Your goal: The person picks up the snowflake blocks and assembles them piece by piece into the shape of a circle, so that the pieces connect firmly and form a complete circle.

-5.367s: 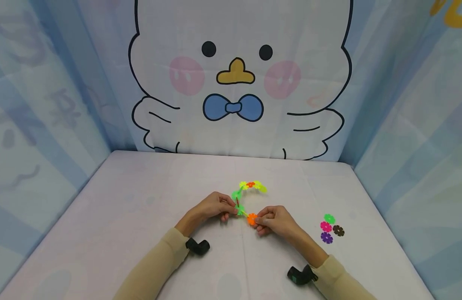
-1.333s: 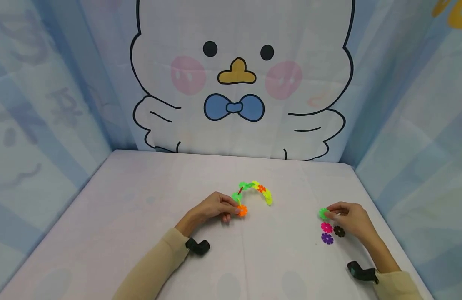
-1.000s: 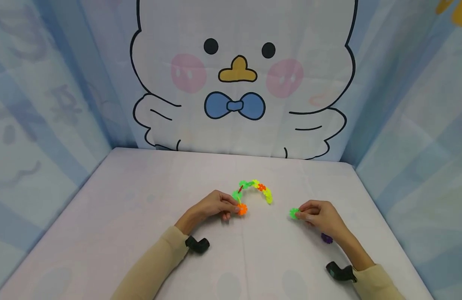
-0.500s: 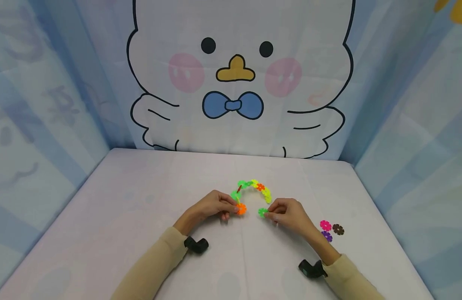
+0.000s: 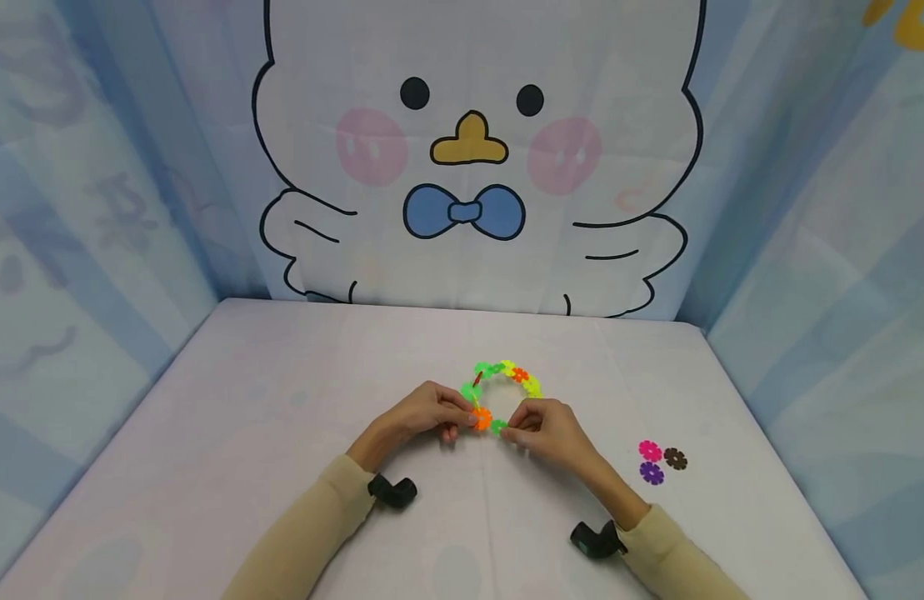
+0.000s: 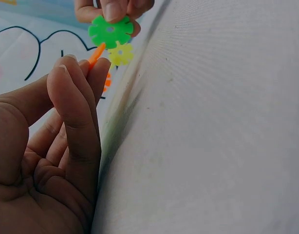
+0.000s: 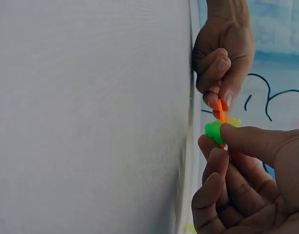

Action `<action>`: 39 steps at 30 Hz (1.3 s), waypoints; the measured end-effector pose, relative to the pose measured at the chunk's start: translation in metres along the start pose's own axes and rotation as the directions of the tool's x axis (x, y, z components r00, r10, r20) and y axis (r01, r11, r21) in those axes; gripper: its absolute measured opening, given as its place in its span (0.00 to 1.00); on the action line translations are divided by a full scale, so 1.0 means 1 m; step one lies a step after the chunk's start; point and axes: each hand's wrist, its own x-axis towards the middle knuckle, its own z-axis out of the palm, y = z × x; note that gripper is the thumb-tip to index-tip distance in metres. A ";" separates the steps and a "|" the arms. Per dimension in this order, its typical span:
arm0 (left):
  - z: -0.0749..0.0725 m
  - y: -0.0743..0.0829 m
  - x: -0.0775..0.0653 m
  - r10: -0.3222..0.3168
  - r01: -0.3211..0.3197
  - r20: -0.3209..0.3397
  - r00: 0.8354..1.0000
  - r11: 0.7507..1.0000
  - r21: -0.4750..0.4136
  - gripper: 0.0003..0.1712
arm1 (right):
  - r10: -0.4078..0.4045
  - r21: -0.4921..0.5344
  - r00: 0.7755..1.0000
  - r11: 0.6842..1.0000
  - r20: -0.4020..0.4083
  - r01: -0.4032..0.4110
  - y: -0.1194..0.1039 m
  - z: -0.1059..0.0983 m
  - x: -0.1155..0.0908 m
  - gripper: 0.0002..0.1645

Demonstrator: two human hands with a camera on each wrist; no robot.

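Observation:
A curved chain of snowflake-shaped interlocking discs, with a green disc (image 5: 471, 392) on its left side and a yellow disc (image 5: 533, 387) at its right, arcs over the table beyond both hands. My left hand (image 5: 430, 412) pinches the orange disc (image 5: 482, 418) at the chain's near end. Thumb and fingertips of my right hand (image 5: 548, 433) pinch a separate green disc (image 5: 497, 427). In the left wrist view this green disc (image 6: 109, 33) faces the camera, its edge right at the edge-on orange disc (image 6: 97, 54). The right fingers partly cover the green disc (image 7: 215, 132) in the right wrist view.
Loose on the table to the right lie a pink disc (image 5: 651, 451), a brown disc (image 5: 675, 458) and a purple disc (image 5: 652, 473). Behind the white-covered table (image 5: 319, 350) hangs a printed cloth backdrop (image 5: 465, 275), with more cloth at both sides.
My left hand's grip has shifted to the orange disc, which my right hand let go. My right hand has picked up the loose green disc and carried it left to the orange one.

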 end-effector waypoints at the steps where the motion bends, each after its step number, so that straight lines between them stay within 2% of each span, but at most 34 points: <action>1: 0.000 0.000 0.000 -0.001 0.001 0.000 1.000 1.000 -0.001 0.14 | 0.000 -0.003 1.000 1.000 -0.004 0.000 -0.001 0.001 0.000 0.07; 14: 0.000 0.001 0.000 -0.010 0.010 -0.003 1.000 1.000 -0.013 0.14 | -0.024 0.010 0.999 1.000 -0.030 0.025 -0.005 0.008 -0.001 0.08; 21: -0.002 0.001 -0.001 -0.014 0.014 -0.007 1.000 1.000 0.001 0.12 | -0.058 -0.052 0.997 0.997 -0.050 0.055 -0.009 0.013 0.001 0.10; 32: -0.004 0.002 -0.003 -0.007 0.007 0.002 1.000 1.000 -0.005 0.09 | -0.030 -0.072 0.994 0.997 -0.103 0.023 -0.014 0.018 0.001 0.12; 39: -0.001 0.003 -0.004 0.007 -0.007 0.007 1.000 1.000 0.014 0.09 | -0.023 -0.060 0.994 0.998 -0.108 0.017 -0.012 0.020 -0.001 0.12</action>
